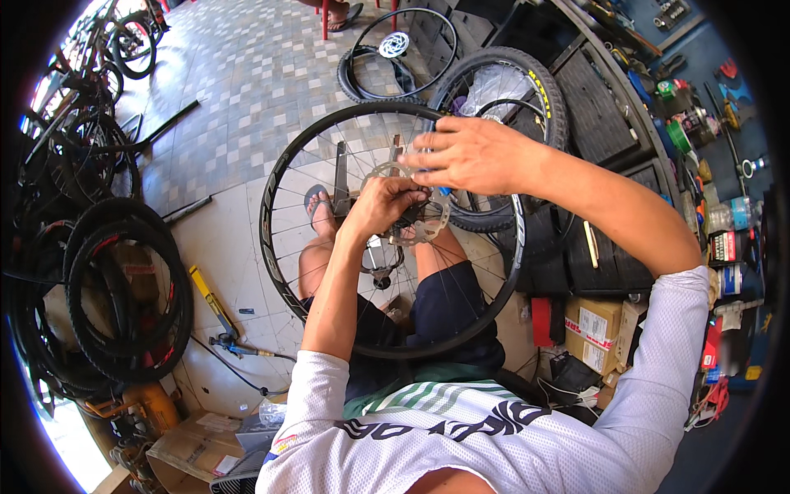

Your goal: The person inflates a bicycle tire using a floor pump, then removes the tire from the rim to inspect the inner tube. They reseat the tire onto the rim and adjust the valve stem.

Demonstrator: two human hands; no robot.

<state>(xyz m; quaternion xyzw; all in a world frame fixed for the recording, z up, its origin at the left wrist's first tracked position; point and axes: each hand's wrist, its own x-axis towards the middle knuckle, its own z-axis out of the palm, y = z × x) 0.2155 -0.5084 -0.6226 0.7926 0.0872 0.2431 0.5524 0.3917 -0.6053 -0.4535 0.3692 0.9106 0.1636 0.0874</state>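
A bare black bicycle wheel rim (276,239) with thin spokes stands over my lap. A silver disc brake rotor (401,240) sits at its hub, partly covered by my hands. My left hand (380,203) is closed at the middle of the rotor, with thumb and fingers pinched together. Whatever lies between those fingertips is hidden. From the right, my right hand (471,156) reaches across the top of the rim. Its fingers are stretched out and slightly blurred near the rotor's upper edge. A metal upright (341,169) shows behind the spokes.
Several black tyres (123,288) hang at the left, below parked bicycles (90,123). A yellow tool (212,300) lies on the floor. At the right are a knobbly-tyred wheel (553,90), dark drawers (597,107), a cardboard box (592,325) and a cluttered workbench. Someone's foot (339,15) shows at the top.
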